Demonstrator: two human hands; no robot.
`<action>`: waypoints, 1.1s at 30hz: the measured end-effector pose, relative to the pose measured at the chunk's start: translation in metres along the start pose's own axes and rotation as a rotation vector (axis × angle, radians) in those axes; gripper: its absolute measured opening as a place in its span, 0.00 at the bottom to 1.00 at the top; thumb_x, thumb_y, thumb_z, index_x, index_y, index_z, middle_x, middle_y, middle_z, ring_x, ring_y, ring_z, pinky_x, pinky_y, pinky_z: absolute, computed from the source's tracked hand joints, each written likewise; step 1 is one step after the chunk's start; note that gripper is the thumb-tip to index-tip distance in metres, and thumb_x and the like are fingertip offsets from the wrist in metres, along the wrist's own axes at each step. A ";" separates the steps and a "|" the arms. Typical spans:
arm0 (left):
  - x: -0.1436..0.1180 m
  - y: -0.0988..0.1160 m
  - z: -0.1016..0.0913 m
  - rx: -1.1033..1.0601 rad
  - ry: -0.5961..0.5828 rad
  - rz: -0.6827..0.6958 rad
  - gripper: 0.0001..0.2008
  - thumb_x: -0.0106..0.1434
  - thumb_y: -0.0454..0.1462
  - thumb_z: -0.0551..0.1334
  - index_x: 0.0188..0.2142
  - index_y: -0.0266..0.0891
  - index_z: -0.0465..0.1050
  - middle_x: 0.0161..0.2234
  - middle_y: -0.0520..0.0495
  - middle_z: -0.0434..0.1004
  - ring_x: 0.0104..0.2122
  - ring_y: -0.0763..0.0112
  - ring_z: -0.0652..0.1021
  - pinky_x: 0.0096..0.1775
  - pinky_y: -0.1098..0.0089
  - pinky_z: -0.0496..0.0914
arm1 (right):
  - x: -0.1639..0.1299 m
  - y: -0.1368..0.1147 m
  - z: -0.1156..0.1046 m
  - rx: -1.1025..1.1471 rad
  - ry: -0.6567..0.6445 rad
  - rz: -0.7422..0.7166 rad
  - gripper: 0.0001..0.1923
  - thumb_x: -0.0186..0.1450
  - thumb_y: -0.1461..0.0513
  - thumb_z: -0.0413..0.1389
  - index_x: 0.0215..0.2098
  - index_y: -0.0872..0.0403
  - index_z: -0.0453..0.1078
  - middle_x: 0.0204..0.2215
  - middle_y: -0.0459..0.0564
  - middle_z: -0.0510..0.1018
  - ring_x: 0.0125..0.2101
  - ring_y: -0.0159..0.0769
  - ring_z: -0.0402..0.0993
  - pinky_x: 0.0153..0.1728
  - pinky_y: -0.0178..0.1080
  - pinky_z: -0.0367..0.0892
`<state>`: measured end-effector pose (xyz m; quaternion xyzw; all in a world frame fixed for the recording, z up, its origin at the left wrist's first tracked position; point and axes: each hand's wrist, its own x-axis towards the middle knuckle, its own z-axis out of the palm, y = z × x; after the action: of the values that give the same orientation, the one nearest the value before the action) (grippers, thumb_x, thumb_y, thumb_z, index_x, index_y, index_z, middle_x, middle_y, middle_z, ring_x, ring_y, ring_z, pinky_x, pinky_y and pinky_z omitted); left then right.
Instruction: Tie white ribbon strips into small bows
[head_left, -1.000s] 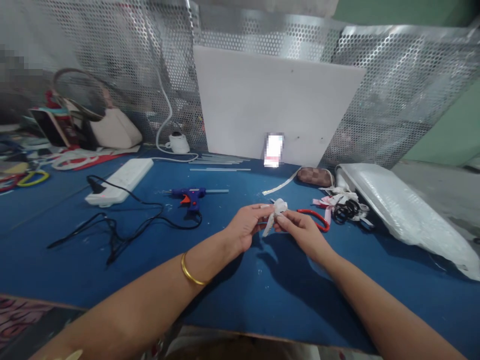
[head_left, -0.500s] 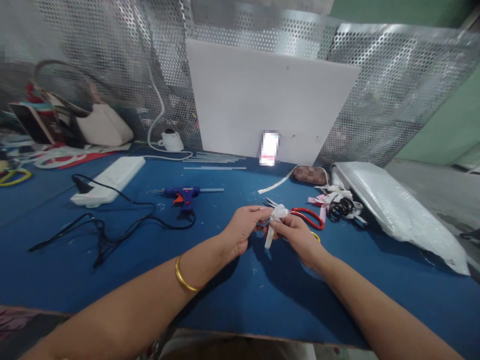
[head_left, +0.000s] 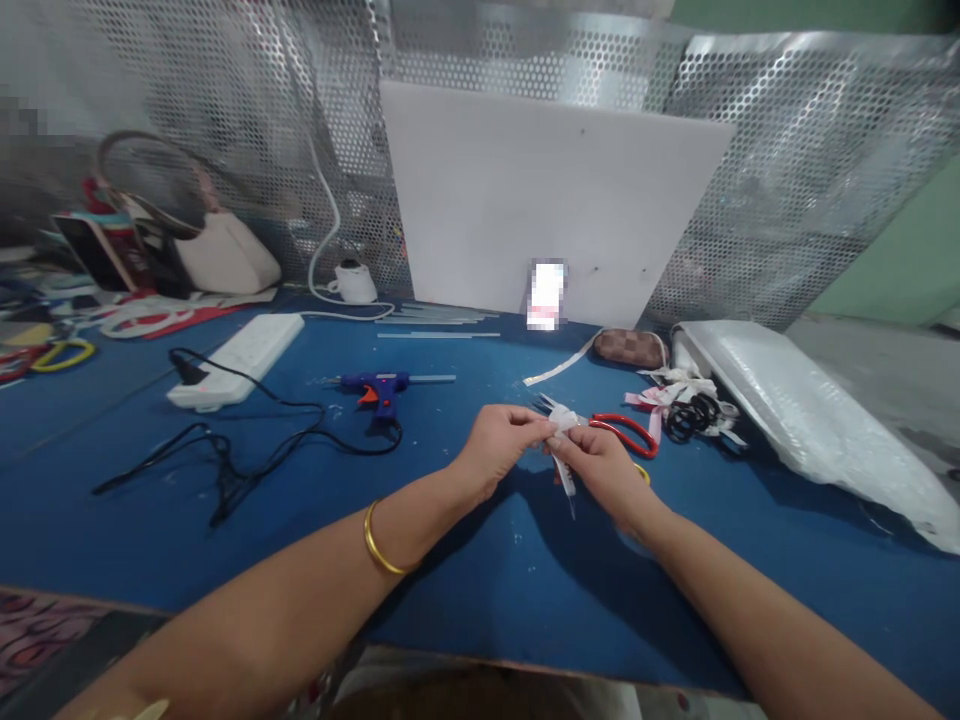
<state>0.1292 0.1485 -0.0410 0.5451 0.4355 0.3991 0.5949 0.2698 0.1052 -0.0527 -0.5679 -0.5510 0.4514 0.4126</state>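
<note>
Both hands, left [head_left: 501, 445] and right [head_left: 606, 468], pinch one white ribbon [head_left: 564, 440] over the blue table [head_left: 465, 590]. Glue gun [head_left: 379, 386] left; white board [head_left: 540, 200] and perforated metal screen [head_left: 795, 170] far.

White ribbon bow [head_left: 562, 425] held above blue table, approx center of view, a bit right. Small, folded/bunched, loops at top w/ a few thin pointed ends sticking up-left. One tail hangs down and slightly right from the bunch, narrow strip, end tapering to a point; faint dark/reddish marks along it, too small to read. Bow pinched betw. both hands: left hand [head_left: 501, 447] thumb + fingertips grip it from the left, right hand [head_left: 604, 466] fingers grip from the right, fingertips of the two hands nearly touching. Bow not resting on table; tail end hangs free over the cloth.
</note>
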 end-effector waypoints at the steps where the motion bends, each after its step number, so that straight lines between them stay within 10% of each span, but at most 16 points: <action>1: 0.000 -0.001 0.001 -0.008 0.024 0.008 0.09 0.44 0.40 0.67 0.23 0.34 0.77 0.18 0.50 0.71 0.22 0.76 0.67 0.25 0.73 0.59 | 0.000 0.001 0.000 -0.057 0.000 -0.022 0.18 0.60 0.50 0.52 0.22 0.55 0.64 0.15 0.43 0.65 0.16 0.28 0.60 0.18 0.32 0.54; 9: 0.005 -0.005 0.006 -0.272 0.058 -0.202 0.07 0.37 0.34 0.68 0.19 0.33 0.75 0.18 0.49 0.71 0.20 0.76 0.67 0.26 0.73 0.61 | -0.009 0.000 0.002 -0.711 0.126 -0.507 0.13 0.65 0.61 0.45 0.24 0.54 0.62 0.21 0.47 0.67 0.23 0.31 0.60 0.26 0.34 0.53; 18: 0.009 -0.007 0.003 -0.265 -0.005 -0.181 0.08 0.37 0.35 0.68 0.19 0.33 0.74 0.17 0.50 0.69 0.20 0.76 0.66 0.26 0.72 0.60 | -0.010 0.001 0.008 -0.530 0.149 -0.457 0.16 0.65 0.58 0.46 0.20 0.54 0.56 0.17 0.42 0.61 0.19 0.28 0.56 0.23 0.33 0.50; 23: 0.009 0.004 -0.009 -0.205 -0.086 -0.183 0.11 0.41 0.39 0.69 0.23 0.35 0.75 0.21 0.50 0.71 0.22 0.76 0.67 0.27 0.72 0.59 | -0.003 0.000 -0.002 -0.109 0.049 -0.148 0.21 0.65 0.49 0.44 0.26 0.55 0.66 0.21 0.47 0.72 0.20 0.32 0.66 0.24 0.35 0.60; 28: 0.010 0.008 -0.014 -0.168 -0.039 -0.164 0.11 0.41 0.40 0.69 0.23 0.35 0.75 0.18 0.51 0.68 0.21 0.77 0.64 0.25 0.72 0.56 | 0.005 -0.004 -0.016 -0.115 0.243 -0.164 0.21 0.62 0.48 0.49 0.31 0.56 0.71 0.28 0.49 0.76 0.29 0.36 0.71 0.31 0.36 0.63; 33: 0.007 0.002 -0.007 -0.110 -0.025 -0.121 0.10 0.42 0.39 0.69 0.21 0.34 0.74 0.18 0.52 0.66 0.20 0.78 0.63 0.25 0.73 0.56 | 0.002 -0.002 -0.004 -0.130 -0.020 -0.202 0.16 0.61 0.52 0.52 0.26 0.56 0.70 0.25 0.46 0.73 0.27 0.32 0.66 0.30 0.34 0.60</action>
<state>0.1247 0.1576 -0.0396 0.4891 0.4377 0.3789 0.6524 0.2735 0.1075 -0.0493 -0.5305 -0.6375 0.3765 0.4128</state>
